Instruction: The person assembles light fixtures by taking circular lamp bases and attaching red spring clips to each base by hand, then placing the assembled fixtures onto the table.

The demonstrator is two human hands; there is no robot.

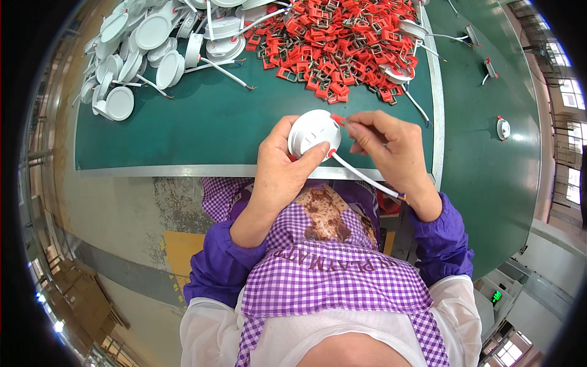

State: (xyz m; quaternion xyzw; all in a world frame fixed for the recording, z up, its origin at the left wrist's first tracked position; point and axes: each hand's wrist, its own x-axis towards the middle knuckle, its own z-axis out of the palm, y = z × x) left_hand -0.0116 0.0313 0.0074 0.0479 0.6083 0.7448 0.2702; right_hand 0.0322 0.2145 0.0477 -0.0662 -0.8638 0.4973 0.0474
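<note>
My left hand [282,158] grips a round white light fitting [313,131] over the table's near edge, its thumb lying on the disc's face. A white cable [361,173] runs from a red collar on the fitting's lower right and ends in coloured wires. At the upper right of the disc, the thumb and forefinger of my right hand [391,140] pinch a red clip [338,119], which touches the rim. Whether the clip is fastened there, I cannot tell.
A heap of red clips with metal springs [342,43] lies at the back middle of the green table [202,137]. Many white light fittings [153,32] are piled at the back left. On the green surface to the right [489,165], several fittings with red clips [502,129] lie spread out.
</note>
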